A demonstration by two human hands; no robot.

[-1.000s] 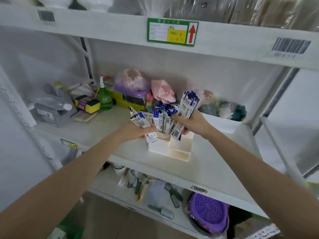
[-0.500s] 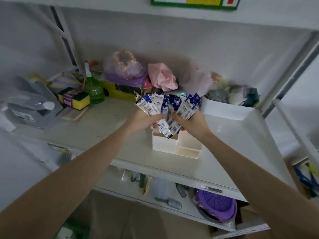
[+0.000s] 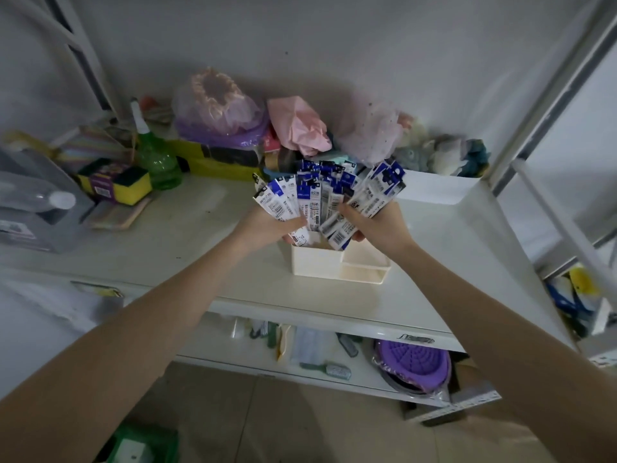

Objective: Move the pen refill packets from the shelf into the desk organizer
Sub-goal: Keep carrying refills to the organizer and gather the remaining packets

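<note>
A fan of several blue-and-white pen refill packets (image 3: 325, 198) stands upright over the cream desk organizer (image 3: 337, 264) on the white shelf (image 3: 200, 228). My left hand (image 3: 270, 225) grips the left side of the bundle. My right hand (image 3: 379, 222) grips the right side. The packets' lower ends reach into the organizer's taller back compartment. Its lower front compartments on the right show nothing inside.
Behind the organizer lie pink and purple bagged items (image 3: 297, 127), a green spray bottle (image 3: 157, 155), a yellow sponge pack (image 3: 117, 183) and a white tray (image 3: 434, 188) of soft toys. A grey box (image 3: 36, 208) stands at left. A lower shelf holds brushes and a purple basin (image 3: 414, 365).
The view has tilted down and moved closer. Both hands have brought the bundle together and lower over the organizer, spreading the packets into a wider fan.
</note>
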